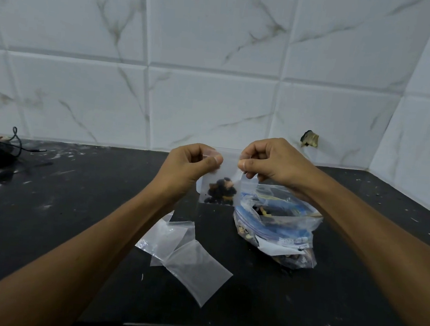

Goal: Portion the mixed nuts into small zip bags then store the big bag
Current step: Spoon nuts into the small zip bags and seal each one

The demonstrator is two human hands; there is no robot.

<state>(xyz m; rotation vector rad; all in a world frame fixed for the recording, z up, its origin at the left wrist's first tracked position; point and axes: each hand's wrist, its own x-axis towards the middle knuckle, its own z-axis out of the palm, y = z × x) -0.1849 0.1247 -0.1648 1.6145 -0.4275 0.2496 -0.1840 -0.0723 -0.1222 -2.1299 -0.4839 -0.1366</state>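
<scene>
Hands (231,164) pinching small zip bag (218,181) top, nuts (221,191) inside

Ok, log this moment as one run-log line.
step: sealing | both hands pinch top of small clear zip bag of nuts | left hand | right hand

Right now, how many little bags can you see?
3: one small bag with nuts, held up by both hands; two empty bags overlapping on the counter. More may hide underneath.

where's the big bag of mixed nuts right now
In the head view the big bag sits on the black counter, right of centre, just under the right hand and right of the empty small bags.
</scene>
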